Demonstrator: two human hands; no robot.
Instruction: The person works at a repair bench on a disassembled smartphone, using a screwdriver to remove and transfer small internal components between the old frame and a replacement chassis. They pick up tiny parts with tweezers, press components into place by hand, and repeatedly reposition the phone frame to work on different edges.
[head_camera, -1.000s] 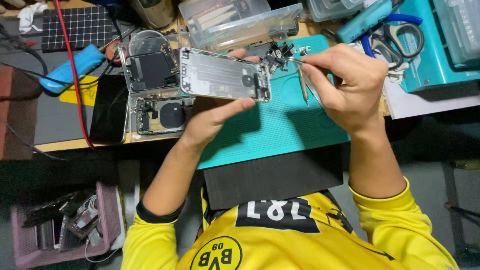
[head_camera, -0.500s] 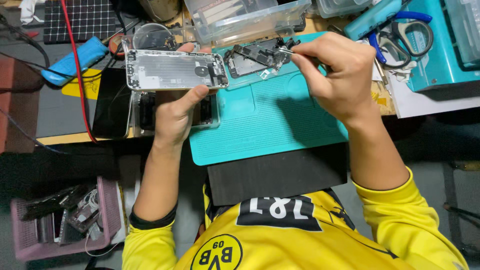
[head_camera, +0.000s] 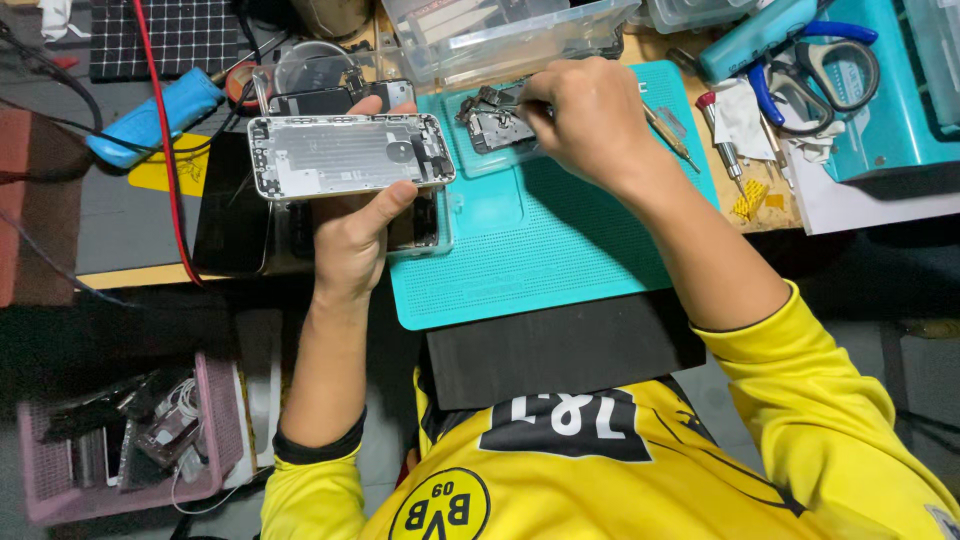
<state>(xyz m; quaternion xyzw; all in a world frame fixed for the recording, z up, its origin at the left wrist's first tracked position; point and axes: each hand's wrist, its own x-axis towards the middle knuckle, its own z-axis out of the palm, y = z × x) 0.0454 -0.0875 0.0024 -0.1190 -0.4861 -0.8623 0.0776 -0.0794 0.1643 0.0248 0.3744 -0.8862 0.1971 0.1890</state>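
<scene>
Emptied phone housing is gripped by left hand; right hand is pinched over loose parts, not yet refitted.

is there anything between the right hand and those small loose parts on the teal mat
Nothing visible does. The right hand is already at the small parts on the teal mat; the left hand holds the phone housing off to the side.

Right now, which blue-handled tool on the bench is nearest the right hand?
The teal tool lying slanted at the top edge, just past the right hand. The blue-handled scissors lie farther right, and the blue tool sits far left beyond the phone housing.
</scene>
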